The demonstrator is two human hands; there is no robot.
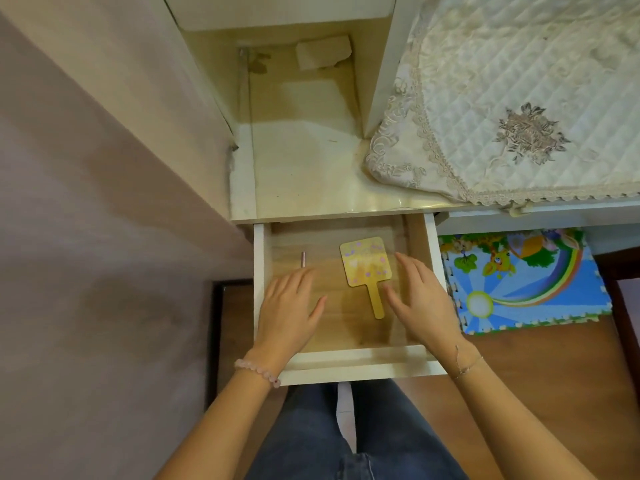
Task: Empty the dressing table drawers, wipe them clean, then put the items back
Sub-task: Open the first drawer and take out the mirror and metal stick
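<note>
Inside the pulled-out drawer [260,271], both hands lie over the wooden floor with fingers extended — neither holds anything. Left hand [289,306] sits near a small pink tube [303,259]; right hand [420,299] sits just beside the yellow paddle-shaped hand mirror [365,268]. Above — the tabletop [304,168] with a lace-edged quilted cloth [519,98].

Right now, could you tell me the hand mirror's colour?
Hand mirror: yellow with pink and purple dots; head view.

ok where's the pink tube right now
Head view: the pink tube lies back left in the open drawer, just beyond the left hand, left of the yellow mirror.
</note>
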